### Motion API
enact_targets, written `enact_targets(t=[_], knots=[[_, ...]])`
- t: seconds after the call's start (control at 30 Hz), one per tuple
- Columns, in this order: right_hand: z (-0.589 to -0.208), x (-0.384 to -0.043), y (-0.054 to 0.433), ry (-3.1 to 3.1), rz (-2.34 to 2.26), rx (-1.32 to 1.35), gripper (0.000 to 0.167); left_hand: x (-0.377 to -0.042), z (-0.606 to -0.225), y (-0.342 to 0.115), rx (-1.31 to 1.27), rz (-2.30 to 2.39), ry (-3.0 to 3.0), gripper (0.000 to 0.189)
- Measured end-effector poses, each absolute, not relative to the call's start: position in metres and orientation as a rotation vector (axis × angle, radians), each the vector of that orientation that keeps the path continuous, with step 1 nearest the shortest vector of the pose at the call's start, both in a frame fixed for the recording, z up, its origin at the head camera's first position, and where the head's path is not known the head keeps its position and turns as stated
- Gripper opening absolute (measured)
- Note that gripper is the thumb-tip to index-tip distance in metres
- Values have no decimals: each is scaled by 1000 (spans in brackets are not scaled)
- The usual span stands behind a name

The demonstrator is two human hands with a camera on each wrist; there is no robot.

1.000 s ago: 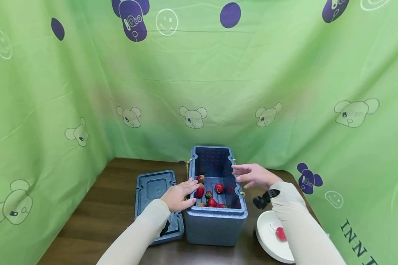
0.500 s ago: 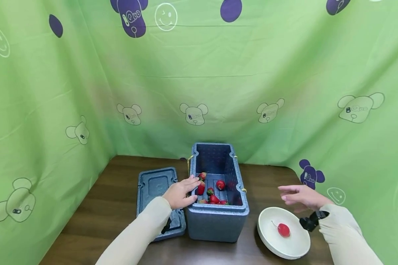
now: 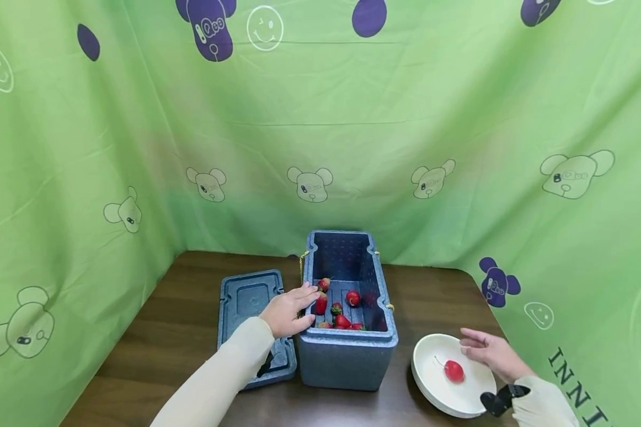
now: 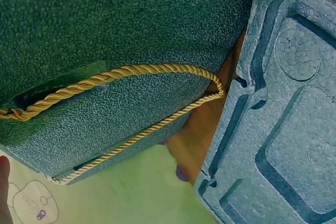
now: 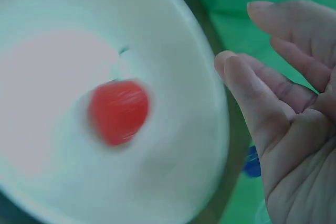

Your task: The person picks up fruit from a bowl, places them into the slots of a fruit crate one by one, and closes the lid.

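Observation:
A blue foam box (image 3: 342, 356) stands uncovered, with several strawberries (image 3: 342, 321) on its floor. My left hand (image 3: 288, 311) rests on the box's left rim, its fingers reaching over the edge. In the left wrist view the box's side shows a twisted yellow cord (image 4: 147, 69); only a sliver of that hand appears there. To the right, a white bowl (image 3: 432, 388) holds one red cherry (image 3: 453, 371) with a thin stem. My right hand (image 3: 494, 354) hovers at the bowl's far right rim, fingers loosely bent and holding nothing. In the right wrist view the cherry (image 5: 119, 113) is blurred.
The box's blue foam lid (image 3: 248, 296) lies left of the box, under my left forearm. Everything stands on a dark wooden table (image 3: 155, 332). A green printed cloth (image 3: 363, 118) hangs behind and on both sides. The bowl seems stacked on another.
My right hand has moved from the box's right rim out to the right, then down beside the bowl. The left hand stays on the box rim.

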State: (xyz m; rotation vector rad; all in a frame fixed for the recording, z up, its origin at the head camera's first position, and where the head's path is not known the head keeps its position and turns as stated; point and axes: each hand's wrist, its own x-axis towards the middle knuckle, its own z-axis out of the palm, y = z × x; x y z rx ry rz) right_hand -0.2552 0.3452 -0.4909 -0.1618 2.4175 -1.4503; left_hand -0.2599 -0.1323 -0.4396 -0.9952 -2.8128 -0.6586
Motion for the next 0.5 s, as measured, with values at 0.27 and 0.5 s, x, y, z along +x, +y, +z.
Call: enact_targets(t=[0.27, 0.5], knots=[[-520, -243, 344, 2379, -1460, -92, 59, -258, -443, -135, -986, -663, -2798, 51], [-523, -242, 343, 2448, -1357, -108, 56, -260, -444, -131, -1009, -686, -2738, 50]])
